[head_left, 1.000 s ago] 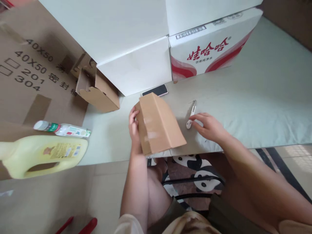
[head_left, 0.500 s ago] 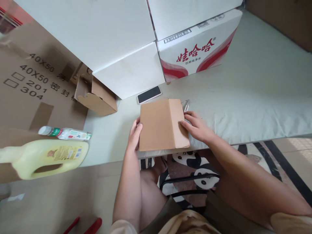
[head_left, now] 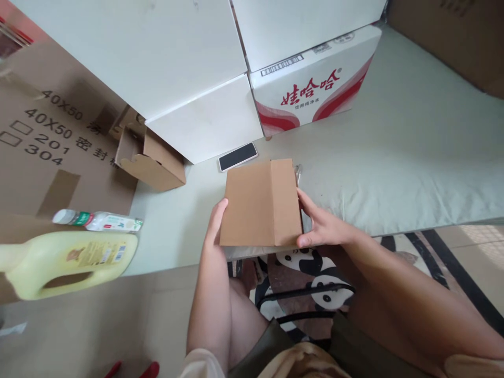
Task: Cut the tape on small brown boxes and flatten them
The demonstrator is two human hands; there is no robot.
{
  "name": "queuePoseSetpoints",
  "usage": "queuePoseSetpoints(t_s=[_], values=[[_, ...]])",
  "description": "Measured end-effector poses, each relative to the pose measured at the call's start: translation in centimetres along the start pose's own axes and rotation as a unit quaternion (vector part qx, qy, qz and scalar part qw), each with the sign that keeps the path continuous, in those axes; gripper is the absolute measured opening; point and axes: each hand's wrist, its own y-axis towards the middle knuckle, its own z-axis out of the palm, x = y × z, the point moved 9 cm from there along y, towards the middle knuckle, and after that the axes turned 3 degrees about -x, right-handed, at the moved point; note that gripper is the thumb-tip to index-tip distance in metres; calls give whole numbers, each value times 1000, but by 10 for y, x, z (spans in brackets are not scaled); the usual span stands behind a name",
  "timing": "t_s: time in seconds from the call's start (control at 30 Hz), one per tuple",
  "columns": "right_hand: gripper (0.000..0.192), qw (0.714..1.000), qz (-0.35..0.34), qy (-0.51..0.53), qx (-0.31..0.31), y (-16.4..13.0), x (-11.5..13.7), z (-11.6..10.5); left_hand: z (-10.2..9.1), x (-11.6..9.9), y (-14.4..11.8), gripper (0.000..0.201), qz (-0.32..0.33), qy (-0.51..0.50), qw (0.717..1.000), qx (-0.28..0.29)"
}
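Observation:
A small brown cardboard box [head_left: 249, 205], with a fold line near its right side, is held between my two hands at the table's near edge. My left hand [head_left: 216, 220] grips its left side, thumb along the edge and the other fingers mostly hidden. On the opposite side my right hand [head_left: 321, 223] has its thumb at the near right corner and its fingers along the right edge, partly behind the box. Just past the far right corner lies a small clear, shiny item [head_left: 298, 172], too small to name. Behind the box rests a dark flat device with a white rim [head_left: 238, 157].
White cartons [head_left: 205, 123] and a red-and-white water carton [head_left: 311, 100] stand at the back. An open cardboard box [head_left: 153, 165], a plastic bottle [head_left: 102, 221] and a yellow jug [head_left: 79, 262] are on the left. A pale green cloth [head_left: 413, 157] covers the table.
My right hand has shifted down the box's right side, its thumb now at the near corner. The right panel looks more upright. The view has shifted slightly.

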Motion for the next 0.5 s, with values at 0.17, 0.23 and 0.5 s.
queuePoseSetpoints(t_s=[0.17, 0.23, 0.5], values=[[103, 998, 17, 3, -54, -3, -15, -11, -3, -19, 11, 53, 85, 10, 996, -22], [104, 998, 21, 22, -51, -2, -20, -10, -9, -23, 17, 58, 101, 6, 994, -45], [84, 991, 54, -31, -121, 4, -27, -17, -28, -28, 22, 54, 125, 27, 985, -112]])
